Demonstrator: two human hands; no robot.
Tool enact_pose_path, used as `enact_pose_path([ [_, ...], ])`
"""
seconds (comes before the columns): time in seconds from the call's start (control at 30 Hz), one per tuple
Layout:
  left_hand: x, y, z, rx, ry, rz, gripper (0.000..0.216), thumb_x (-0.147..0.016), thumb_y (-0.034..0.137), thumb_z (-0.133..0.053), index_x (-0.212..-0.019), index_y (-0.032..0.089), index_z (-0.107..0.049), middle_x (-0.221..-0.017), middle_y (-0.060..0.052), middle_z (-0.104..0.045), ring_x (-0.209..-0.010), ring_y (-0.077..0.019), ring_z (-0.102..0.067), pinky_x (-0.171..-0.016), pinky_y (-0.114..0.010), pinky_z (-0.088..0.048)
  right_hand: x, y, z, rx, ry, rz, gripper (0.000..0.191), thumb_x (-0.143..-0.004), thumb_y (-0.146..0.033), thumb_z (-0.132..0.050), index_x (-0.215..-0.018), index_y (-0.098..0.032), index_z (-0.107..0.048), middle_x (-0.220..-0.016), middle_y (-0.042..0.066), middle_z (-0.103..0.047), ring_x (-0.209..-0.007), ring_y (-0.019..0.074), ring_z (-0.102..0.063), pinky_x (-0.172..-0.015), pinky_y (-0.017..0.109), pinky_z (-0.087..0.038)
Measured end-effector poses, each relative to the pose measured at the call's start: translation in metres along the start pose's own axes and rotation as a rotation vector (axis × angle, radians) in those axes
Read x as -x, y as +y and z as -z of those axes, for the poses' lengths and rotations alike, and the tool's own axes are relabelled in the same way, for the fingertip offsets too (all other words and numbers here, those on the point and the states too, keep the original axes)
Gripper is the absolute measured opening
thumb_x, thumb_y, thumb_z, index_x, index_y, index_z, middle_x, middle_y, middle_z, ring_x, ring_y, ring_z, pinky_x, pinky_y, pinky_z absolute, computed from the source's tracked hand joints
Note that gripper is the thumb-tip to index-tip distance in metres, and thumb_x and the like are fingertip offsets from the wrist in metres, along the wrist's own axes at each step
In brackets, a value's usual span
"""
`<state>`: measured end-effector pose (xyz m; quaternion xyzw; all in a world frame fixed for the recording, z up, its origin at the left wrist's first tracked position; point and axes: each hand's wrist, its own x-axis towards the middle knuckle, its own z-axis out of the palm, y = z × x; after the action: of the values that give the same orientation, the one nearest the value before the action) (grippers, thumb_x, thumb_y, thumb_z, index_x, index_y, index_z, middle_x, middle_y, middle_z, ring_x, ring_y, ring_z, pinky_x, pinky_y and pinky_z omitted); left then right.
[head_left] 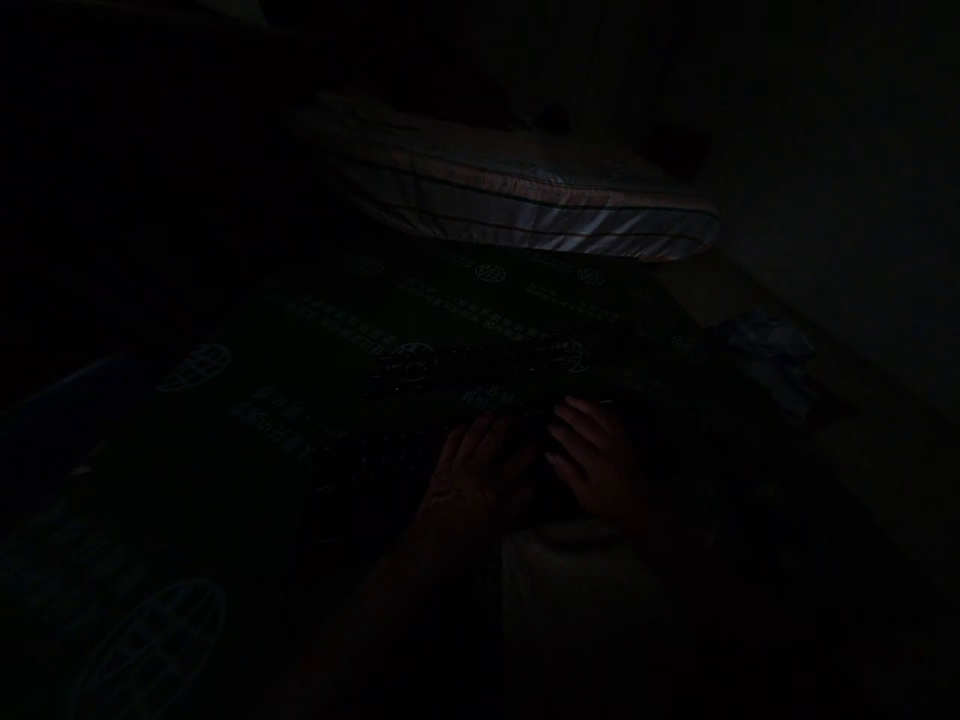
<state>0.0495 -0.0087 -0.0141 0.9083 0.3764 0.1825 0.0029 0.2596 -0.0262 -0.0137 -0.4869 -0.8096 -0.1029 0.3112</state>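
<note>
The picture is very dark. My left hand (469, 475) lies palm down, fingers stretched out, on a black item with small pale specks (382, 450); its kind cannot be made out. Close beside it on the right, my right hand (596, 460) rests with fingers spread and pointing left. The two hands are a small gap apart. No held thing shows in either one. Another dark speckled strip (465, 362) runs across just beyond the fingers. Beneath everything spreads a green sheet (315, 365) printed with white globes and lettering.
A mattress with a striped, shiny cover (540, 215) lies at the far side. To the right, a crumpled plastic bag (772, 345) sits near a pale wall (840, 230). Below my hands is a pale surface (562, 580). A bluish shape (82, 385) shows at the left.
</note>
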Motion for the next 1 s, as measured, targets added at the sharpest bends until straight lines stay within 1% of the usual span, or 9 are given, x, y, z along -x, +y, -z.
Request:
enact_pose_path([
  [0.1,0.000,0.000,0.000,0.002,0.004,-0.009,0.039,-0.087,0.043,-0.054,-0.122,0.028,-0.059,-0.138,-0.014,-0.045,-0.128,-0.0352,-0.039,-0.100,-0.055,-0.035,0.001,0.009,0.007,-0.071,0.133,-0.195,0.026,-0.089,-0.026,-0.048,-0.108,-0.020,-0.064,-0.110,0.010,-0.066,-0.112,0.0245,-0.055,-0.095,0.047,-0.047],
  [0.17,0.000,0.000,-0.001,-0.003,0.016,-0.004,0.039,-0.086,0.042,-0.056,-0.123,0.029,-0.058,-0.138,-0.013,-0.045,-0.128,-0.0350,-0.038,-0.100,-0.056,-0.034,0.007,0.017,0.012,-0.093,0.200,-0.307,0.025,-0.089,-0.028,-0.048,-0.106,-0.022,-0.064,-0.107,0.009,-0.066,-0.108,0.0238,-0.057,-0.093,0.047,-0.048],
  [0.27,0.000,-0.001,-0.002,-0.012,0.024,0.004,0.040,-0.085,0.043,-0.057,-0.123,0.030,-0.058,-0.139,-0.013,-0.044,-0.129,-0.0341,-0.038,-0.101,-0.055,-0.033,0.019,0.028,0.016,-0.073,0.241,-0.432,0.024,-0.088,-0.033,-0.049,-0.101,-0.022,-0.066,-0.105,0.009,-0.066,-0.105,0.0240,-0.059,-0.092,0.047,-0.048],
  [0.43,0.000,-0.001,-0.002,-0.015,0.003,-0.004,0.039,-0.086,0.043,-0.056,-0.122,0.030,-0.058,-0.137,-0.013,-0.046,-0.128,-0.0342,-0.039,-0.100,-0.055,-0.035,0.038,0.045,0.015,0.017,0.306,-0.609,0.034,-0.084,-0.043,-0.049,-0.097,-0.018,-0.068,-0.102,0.012,-0.067,-0.099,0.0263,-0.060,-0.089,0.048,-0.048],
  [0.53,0.000,0.000,-0.001,-0.017,0.000,0.009,0.039,-0.086,0.044,-0.055,-0.123,0.030,-0.058,-0.138,-0.012,-0.045,-0.129,-0.0333,-0.038,-0.101,-0.055,-0.034,0.045,0.052,0.009,0.038,0.344,-0.666,0.038,-0.084,-0.047,-0.048,-0.097,-0.017,-0.068,-0.101,0.012,-0.067,-0.097,0.0260,-0.060,-0.088,0.047,-0.048],
  [0.7,-0.001,0.001,0.002,-0.020,-0.021,0.005,0.039,-0.086,0.041,-0.056,-0.123,0.029,-0.058,-0.139,-0.013,-0.044,-0.130,-0.0338,-0.037,-0.101,-0.055,-0.034,0.052,0.056,-0.003,0.005,0.352,-0.726,0.040,-0.084,-0.048,-0.046,-0.098,-0.017,-0.068,-0.100,0.013,-0.068,-0.095,0.0261,-0.061,-0.086,0.048,-0.048],
  [0.87,-0.002,0.000,0.000,-0.030,-0.012,0.003,0.038,-0.086,0.042,-0.056,-0.121,0.028,-0.059,-0.138,-0.015,-0.045,-0.129,-0.0360,-0.038,-0.099,-0.058,-0.034,0.052,0.056,-0.006,-0.024,0.363,-0.754,0.042,-0.083,-0.050,-0.047,-0.096,-0.017,-0.068,-0.097,0.013,-0.068,-0.092,0.0264,-0.062,-0.084,0.047,-0.048],
  [1.0,-0.004,0.002,0.000,-0.034,-0.012,0.009,0.037,-0.086,0.040,-0.056,-0.120,0.027,-0.060,-0.138,-0.015,-0.045,-0.129,-0.0358,-0.038,-0.098,-0.059,-0.034,0.049,0.055,-0.006,-0.050,0.370,-0.778,0.042,-0.083,-0.051,-0.048,-0.097,-0.017,-0.068,-0.099,0.013,-0.068,-0.093,0.0264,-0.061,-0.085,0.047,-0.048],
])
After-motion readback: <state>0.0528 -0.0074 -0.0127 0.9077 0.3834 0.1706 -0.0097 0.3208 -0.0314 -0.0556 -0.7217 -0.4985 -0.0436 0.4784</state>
